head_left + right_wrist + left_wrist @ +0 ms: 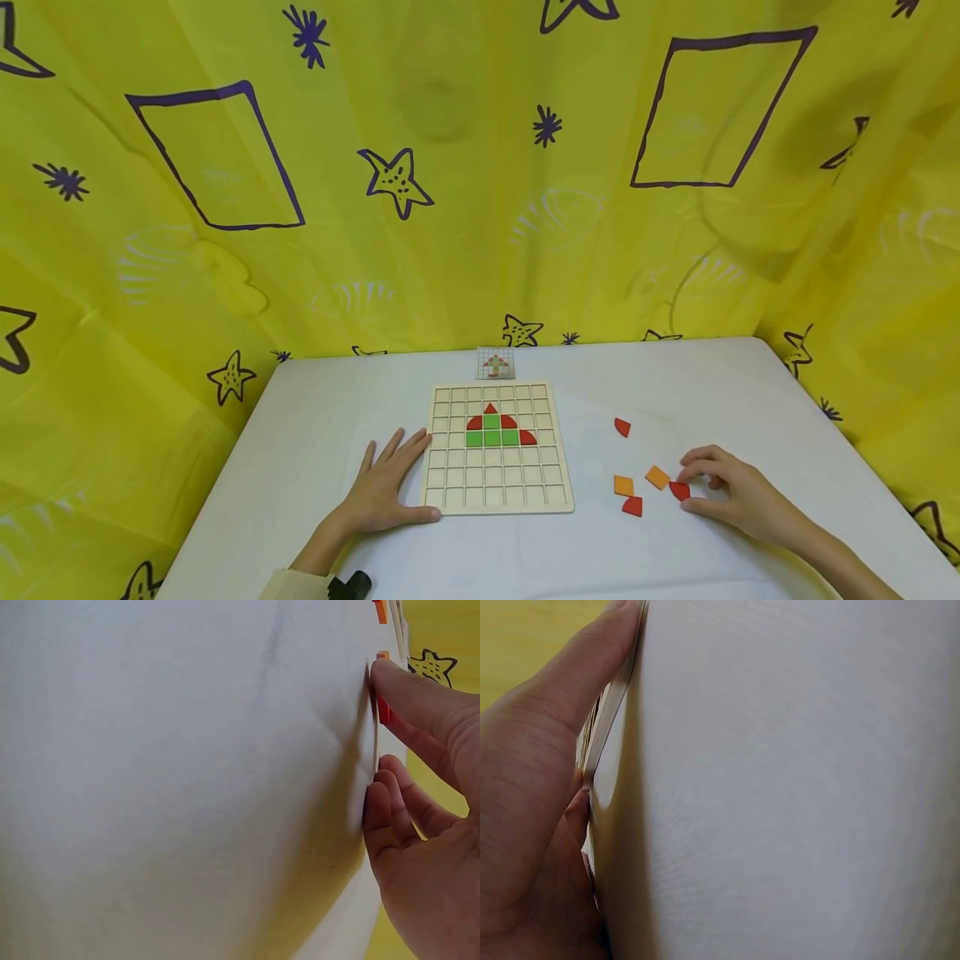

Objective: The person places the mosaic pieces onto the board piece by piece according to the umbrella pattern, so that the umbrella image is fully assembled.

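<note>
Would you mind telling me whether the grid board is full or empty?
Partly filled: four green squares and four red pieces sit in cells of the grid board, while its bottom three rows are bare.

Matt wood-look board (483,477), matt white cloth (330,408), slightly glossy curtain (465,275)

Left hand (377,495) with fingers spread, right hand (742,497) curved, thumb and fingers apart

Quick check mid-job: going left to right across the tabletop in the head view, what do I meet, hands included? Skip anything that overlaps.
Left hand → board → rightmost orange square → rightmost loose red piece → right hand.
</note>
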A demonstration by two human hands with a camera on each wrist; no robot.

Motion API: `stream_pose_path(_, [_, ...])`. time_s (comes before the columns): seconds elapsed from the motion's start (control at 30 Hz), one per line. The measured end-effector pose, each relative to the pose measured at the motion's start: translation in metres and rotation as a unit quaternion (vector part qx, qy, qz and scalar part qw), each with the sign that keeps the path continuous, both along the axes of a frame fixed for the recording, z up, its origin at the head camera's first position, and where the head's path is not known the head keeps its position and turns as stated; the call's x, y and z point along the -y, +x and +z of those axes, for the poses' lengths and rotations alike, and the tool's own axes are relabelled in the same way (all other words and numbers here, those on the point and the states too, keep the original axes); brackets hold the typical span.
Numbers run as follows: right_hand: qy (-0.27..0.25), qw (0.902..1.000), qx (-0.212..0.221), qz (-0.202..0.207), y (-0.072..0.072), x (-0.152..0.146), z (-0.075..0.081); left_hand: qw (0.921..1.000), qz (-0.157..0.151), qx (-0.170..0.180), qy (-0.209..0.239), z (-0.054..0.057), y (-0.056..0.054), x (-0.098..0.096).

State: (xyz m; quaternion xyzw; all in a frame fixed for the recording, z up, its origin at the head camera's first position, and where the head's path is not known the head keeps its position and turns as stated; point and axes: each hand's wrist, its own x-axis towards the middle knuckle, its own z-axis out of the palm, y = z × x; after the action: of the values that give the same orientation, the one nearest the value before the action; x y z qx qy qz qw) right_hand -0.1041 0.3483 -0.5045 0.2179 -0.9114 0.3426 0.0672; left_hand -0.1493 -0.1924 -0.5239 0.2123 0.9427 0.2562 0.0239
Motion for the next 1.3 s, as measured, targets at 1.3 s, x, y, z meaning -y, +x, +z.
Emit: stream_pose_path(1.3, [-0.034,0.9980,0.023,0.048,-0.062,0.147,0.046,0.9998,-0.006,-0.018,0.008,-0.002,0.001,0.002])
